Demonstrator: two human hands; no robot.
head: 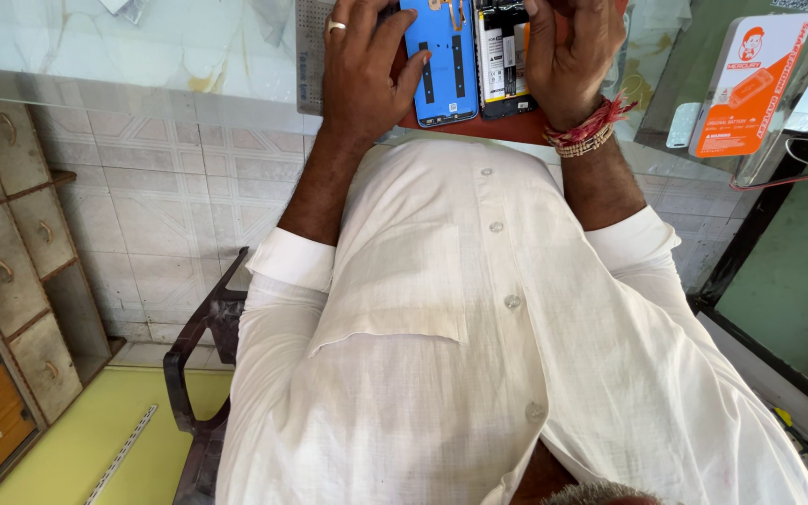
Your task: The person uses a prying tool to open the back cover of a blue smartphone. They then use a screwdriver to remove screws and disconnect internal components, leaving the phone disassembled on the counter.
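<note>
1. We look down from a head camera at our own chest, in a white buttoned shirt, and at both hands raised to the edge of a glass-topped counter.
2. Our left hand, with a ring on one finger, lies flat with fingers spread. Its thumb and fingertips press on a blue phone back cover, which lies inner side up just beside the thumb.
3. Our right hand, with red thread bands at the wrist, is curled loosely. Its fingers rest along the far edge of an opened phone body, whose battery and circuitry are exposed. We cannot tell whether it grips the body or only steadies it.
4. The two phone halves lie touching side by side between the hands, on a reddish mat.
5. Beyond the right hand an orange boxed phone battery leans against the counter's glass.
6. Below the left hand stand a tiled wall and wooden drawers. A dark chair arm shows beside our left elbow.
7. Our judgement of risk: both halves sit near the counter's edge, so a push from either palm could slide them off. Finger pressure on the bare circuitry could bend or soil small parts.
</note>
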